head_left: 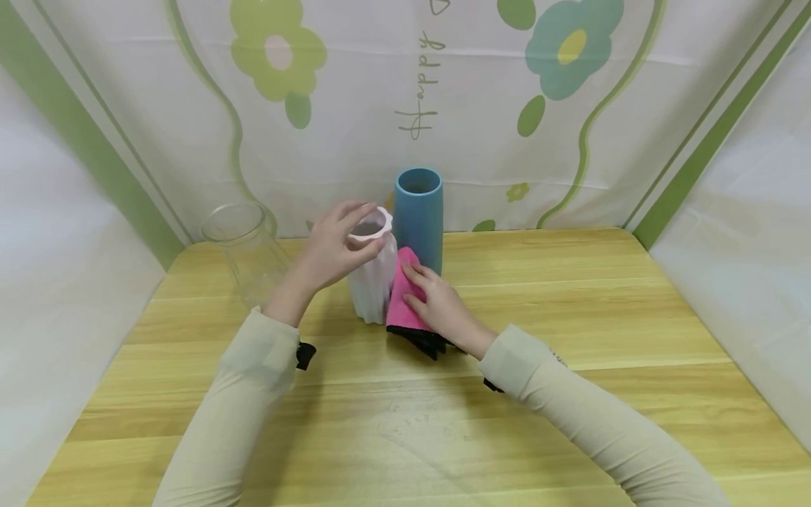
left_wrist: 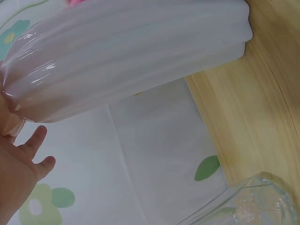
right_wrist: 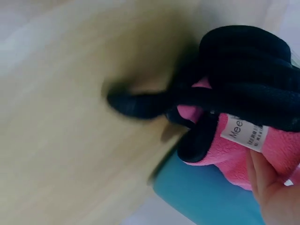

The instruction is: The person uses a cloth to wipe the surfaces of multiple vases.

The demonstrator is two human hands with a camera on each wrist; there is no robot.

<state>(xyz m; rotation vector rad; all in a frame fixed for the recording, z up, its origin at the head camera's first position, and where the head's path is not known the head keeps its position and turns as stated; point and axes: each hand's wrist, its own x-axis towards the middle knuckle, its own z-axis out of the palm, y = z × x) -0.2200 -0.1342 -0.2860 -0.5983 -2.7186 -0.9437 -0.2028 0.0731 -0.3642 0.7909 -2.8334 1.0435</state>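
A white fluted vase (head_left: 370, 292) stands upright on the wooden table. Thumb and fingers of my left hand (head_left: 332, 246) grip it at the scalloped rim. The left wrist view shows the glossy side of this white vase (left_wrist: 136, 56) up close. My right hand (head_left: 443, 303) holds a folded pink cloth (head_left: 404, 303) with black edging at the vase's right side. In the right wrist view, the cloth (right_wrist: 232, 171) carries a white printed label (right_wrist: 243, 131), its black-edged folds hanging loose.
Just behind the cloth, a tall blue vase (head_left: 419, 222) stands near the back of the table (head_left: 570, 303). To the left is a clear glass vase (head_left: 253, 271), partly behind my left forearm. A flower-printed curtain (head_left: 355, 91) closes off the back.
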